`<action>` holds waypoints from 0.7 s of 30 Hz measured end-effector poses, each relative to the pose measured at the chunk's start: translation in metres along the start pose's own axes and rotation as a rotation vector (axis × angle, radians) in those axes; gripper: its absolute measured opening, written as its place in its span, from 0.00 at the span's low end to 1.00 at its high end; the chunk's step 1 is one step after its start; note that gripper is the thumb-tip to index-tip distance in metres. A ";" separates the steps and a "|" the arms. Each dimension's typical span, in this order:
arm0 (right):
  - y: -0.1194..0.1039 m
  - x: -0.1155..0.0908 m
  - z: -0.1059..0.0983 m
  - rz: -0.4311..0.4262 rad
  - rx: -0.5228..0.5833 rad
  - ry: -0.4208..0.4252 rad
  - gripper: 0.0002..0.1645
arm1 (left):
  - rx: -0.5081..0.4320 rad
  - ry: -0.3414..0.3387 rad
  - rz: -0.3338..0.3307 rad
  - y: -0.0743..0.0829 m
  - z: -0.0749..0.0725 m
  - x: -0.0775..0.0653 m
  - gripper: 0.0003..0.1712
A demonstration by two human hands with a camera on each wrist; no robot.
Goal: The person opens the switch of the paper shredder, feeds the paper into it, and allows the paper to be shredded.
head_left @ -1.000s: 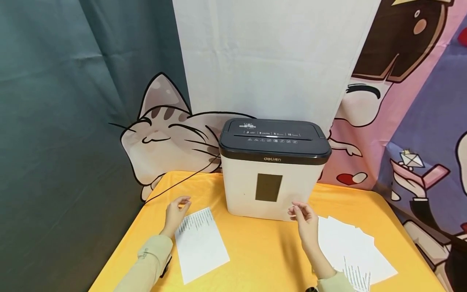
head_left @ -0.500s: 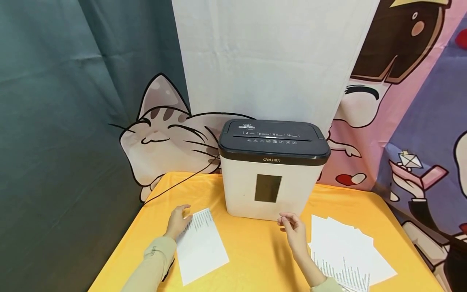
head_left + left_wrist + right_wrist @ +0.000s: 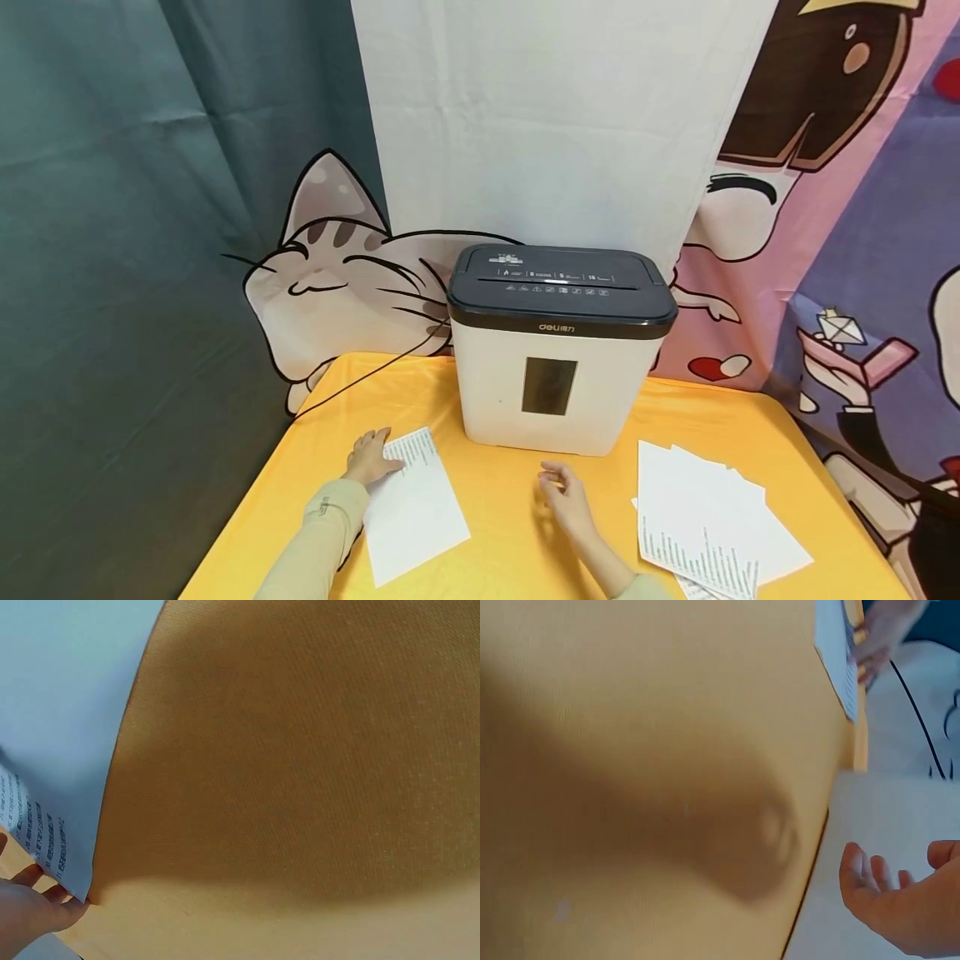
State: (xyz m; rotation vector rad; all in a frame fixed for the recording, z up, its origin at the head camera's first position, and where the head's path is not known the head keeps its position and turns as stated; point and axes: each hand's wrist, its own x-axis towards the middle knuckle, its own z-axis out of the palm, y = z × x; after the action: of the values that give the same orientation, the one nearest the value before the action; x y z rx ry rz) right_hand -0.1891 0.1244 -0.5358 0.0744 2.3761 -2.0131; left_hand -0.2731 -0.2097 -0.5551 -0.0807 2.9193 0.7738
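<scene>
At the left of the head view my left hand (image 3: 367, 461) lies over the upper left edge of a printed sheet of paper (image 3: 420, 521), its fingers spread and the thumb over the text. In the left wrist view the fingertips are right at the corner of that sheet (image 3: 60, 697), beside the printed lines. My right hand (image 3: 567, 504) hovers over the yellow cloth in front of the paper shredder (image 3: 487, 387), fingers loosely bent and holding nothing. The right wrist view shows that hand (image 3: 911, 911) with its palm side up and the fingers apart.
Several overlapping printed sheets (image 3: 697, 508) lie at the right of the yellow-covered table (image 3: 502, 567). The shredder stands at the back, its slot on the dark lid (image 3: 562, 304). A black cord (image 3: 360, 379) runs along the left, and printed curtains (image 3: 547, 117) hang behind.
My left hand has come down from above onto the sheet's edge, its fingers spreading. My right hand has moved left and toward me, away from the pile of sheets.
</scene>
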 end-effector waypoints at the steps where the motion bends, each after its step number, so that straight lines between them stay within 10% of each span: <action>1: 0.001 -0.001 0.005 0.013 0.007 -0.018 0.22 | 0.007 0.001 -0.001 0.000 0.000 -0.001 0.43; 21: 0.006 -0.008 0.030 0.050 0.013 -0.158 0.23 | 0.168 0.104 -0.017 -0.002 -0.003 -0.006 0.33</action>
State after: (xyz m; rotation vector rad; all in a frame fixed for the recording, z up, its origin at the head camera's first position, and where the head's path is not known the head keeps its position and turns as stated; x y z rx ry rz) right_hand -0.1808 0.0952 -0.5460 -0.0239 2.2439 -1.9343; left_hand -0.2675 -0.2126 -0.5531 -0.1341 3.0642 0.5338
